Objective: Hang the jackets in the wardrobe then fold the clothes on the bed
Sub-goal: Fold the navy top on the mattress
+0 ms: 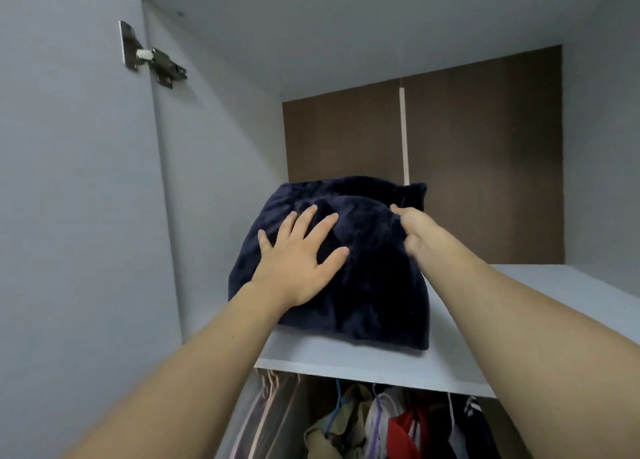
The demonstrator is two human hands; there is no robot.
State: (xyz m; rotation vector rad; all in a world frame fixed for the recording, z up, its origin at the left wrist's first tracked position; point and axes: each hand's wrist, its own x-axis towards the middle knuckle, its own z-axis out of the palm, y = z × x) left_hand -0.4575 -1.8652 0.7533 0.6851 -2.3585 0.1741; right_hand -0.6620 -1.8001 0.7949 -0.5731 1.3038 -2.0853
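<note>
Two hands are on one folded dark navy garment [343,268], which sits on the upper shelf [381,365] of the open wardrobe, toward the left side wall and close to the front edge. The left hand [304,254] lies flat on the bundle's near face, fingers straight and spread wide, palm pressing into the pile; this reads as a steadying or pushing contact, not a grip. The right hand [415,230] is at the upper right corner of the bundle with its fingers curled into the fabric, apparently pinching a fold there, though the fingertips are partly hidden by the cloth. Judged from the placement, the bundle is being seated on the shelf, one hand holding its shape while the other guides the corner. The garment looks plush and thick, fleece-like, with a soft nap and rounded, bulging folds; it should compress readily and may slump if released unevenly. The shelf is a smooth, pale laminate board with a hard straight edge. The back panel [467,154] is dark brown, wood-grained, with a pale vertical strip down its middle. A metal hinge [152,55] is fixed to the left wall. Below the shelf, hanging clothes [381,420] of mixed colours fill the rail space on hangers.
</note>
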